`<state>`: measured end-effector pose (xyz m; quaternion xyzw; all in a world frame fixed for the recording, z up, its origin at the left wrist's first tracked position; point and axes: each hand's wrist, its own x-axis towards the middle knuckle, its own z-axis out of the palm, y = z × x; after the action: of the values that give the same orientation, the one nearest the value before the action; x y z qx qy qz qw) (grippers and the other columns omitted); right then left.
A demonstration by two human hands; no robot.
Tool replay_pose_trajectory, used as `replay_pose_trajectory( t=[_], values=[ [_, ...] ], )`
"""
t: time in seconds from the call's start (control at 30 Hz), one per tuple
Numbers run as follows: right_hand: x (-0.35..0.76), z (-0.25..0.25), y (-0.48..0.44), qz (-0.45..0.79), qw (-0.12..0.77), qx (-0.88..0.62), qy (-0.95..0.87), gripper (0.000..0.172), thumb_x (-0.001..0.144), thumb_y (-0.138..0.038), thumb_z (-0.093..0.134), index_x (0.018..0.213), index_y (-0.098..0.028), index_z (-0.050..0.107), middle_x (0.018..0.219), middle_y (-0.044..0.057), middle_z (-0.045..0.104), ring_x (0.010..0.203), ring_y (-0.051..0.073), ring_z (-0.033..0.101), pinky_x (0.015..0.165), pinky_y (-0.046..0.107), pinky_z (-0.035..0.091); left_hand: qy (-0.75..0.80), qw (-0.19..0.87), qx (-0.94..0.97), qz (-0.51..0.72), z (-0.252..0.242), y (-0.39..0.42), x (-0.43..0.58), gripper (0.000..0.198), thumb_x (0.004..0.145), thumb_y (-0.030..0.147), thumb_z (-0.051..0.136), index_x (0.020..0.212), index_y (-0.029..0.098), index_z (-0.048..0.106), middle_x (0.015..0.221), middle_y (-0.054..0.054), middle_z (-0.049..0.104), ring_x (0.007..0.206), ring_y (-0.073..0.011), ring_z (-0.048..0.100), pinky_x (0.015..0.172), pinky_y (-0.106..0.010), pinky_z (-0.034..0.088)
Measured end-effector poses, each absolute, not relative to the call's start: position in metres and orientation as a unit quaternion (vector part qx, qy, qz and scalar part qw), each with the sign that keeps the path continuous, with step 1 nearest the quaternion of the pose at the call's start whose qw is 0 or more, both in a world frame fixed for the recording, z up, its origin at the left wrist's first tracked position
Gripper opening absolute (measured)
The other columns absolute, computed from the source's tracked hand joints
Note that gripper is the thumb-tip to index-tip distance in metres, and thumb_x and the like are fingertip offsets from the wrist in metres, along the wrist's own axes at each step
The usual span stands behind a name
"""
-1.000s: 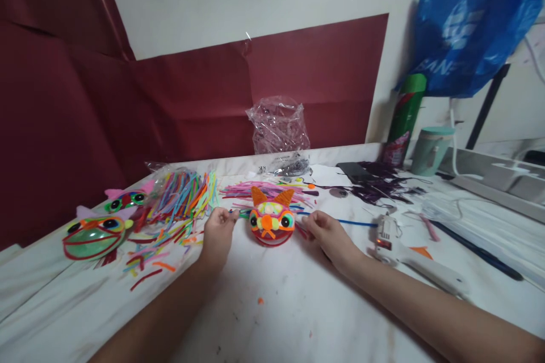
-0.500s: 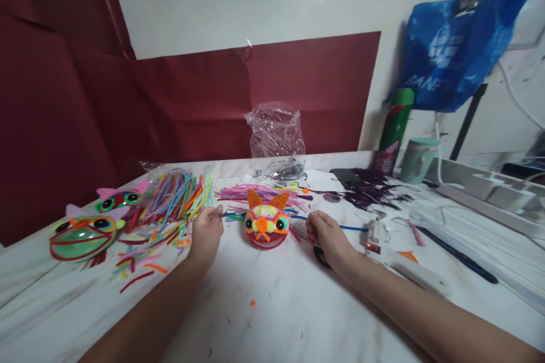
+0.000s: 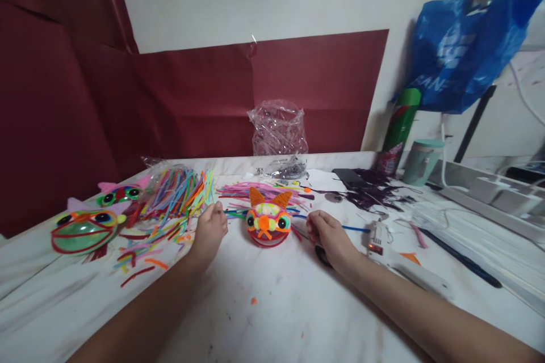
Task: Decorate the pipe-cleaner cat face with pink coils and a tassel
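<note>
One orange-eared toy [image 3: 268, 224] sits on the counter [image 3: 272, 317] between my left grip [image 3: 212, 227] and my right grip [image 3: 330, 238], touching neither; the fingers of both are curled in, and I cannot tell whether either holds anything. A blue stem [image 3: 355, 229] shows on both sides of my right grip, with a black loop [image 3: 322, 255] just beside it and the glue gun [image 3: 417, 275] farther right. Past my left grip lie a green toy [image 3: 85, 235] and, behind that, a pink-eared toy [image 3: 121, 195].
</note>
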<state>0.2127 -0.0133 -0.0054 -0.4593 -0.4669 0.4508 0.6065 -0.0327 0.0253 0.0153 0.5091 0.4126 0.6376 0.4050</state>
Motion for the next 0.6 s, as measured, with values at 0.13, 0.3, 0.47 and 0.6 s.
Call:
replay_pose_trajectory(
  t=[0.13, 0.3, 0.47, 0.6],
  values=[
    [0.214, -0.004, -0.012, 0.449, 0.606, -0.465, -0.463, 0.024, 0.075, -0.040, 0.050, 0.061, -0.021, 0.047, 0.051, -0.006, 0.045, 0.042, 0.010, 0.039, 0.042, 0.023, 0.029, 0.417, 0.393, 0.515, 0.637, 0.016, 0.025, -0.034, 0.036, 0.076, 0.043, 0.054, 0.058, 0.020, 0.032, 0.044, 0.011, 0.028, 0.034, -0.0039, 0.025, 0.033, -0.015, 0.020],
    [0.211, -0.003, -0.014, 0.443, 0.594, -0.471, -0.479, 0.026, 0.075, -0.042, 0.052, 0.061, -0.021, 0.047, 0.051, -0.005, 0.047, 0.043, 0.010, 0.039, 0.043, 0.023, 0.028, 0.427, 0.367, 0.534, 0.631, 0.014, 0.027, -0.036, 0.031, 0.075, 0.039, 0.057, 0.058, 0.019, 0.040, 0.046, 0.008, 0.036, 0.037, -0.0051, 0.033, 0.036, -0.017, 0.027],
    [0.208, -0.005, -0.014, 0.441, 0.580, -0.475, -0.493, 0.025, 0.076, -0.042, 0.050, 0.063, -0.020, 0.047, 0.053, -0.006, 0.049, 0.041, 0.008, 0.038, 0.043, 0.023, 0.028, 0.458, 0.347, 0.551, 0.606, 0.010, 0.029, -0.041, 0.039, 0.078, 0.044, 0.052, 0.051, 0.019, 0.037, 0.042, 0.007, 0.036, 0.037, -0.0074, 0.033, 0.038, -0.020, 0.027],
    [0.207, -0.005, -0.015, 0.440, 0.569, -0.479, -0.503, 0.024, 0.076, -0.040, 0.051, 0.064, -0.020, 0.045, 0.051, -0.007, 0.048, 0.042, 0.007, 0.036, 0.043, 0.022, 0.027, 0.477, 0.282, 0.571, 0.606, 0.010, 0.027, -0.043, 0.037, 0.078, 0.043, 0.052, 0.053, 0.019, 0.039, 0.045, 0.006, 0.040, 0.044, -0.0095, 0.038, 0.047, -0.021, 0.032]
  ],
)
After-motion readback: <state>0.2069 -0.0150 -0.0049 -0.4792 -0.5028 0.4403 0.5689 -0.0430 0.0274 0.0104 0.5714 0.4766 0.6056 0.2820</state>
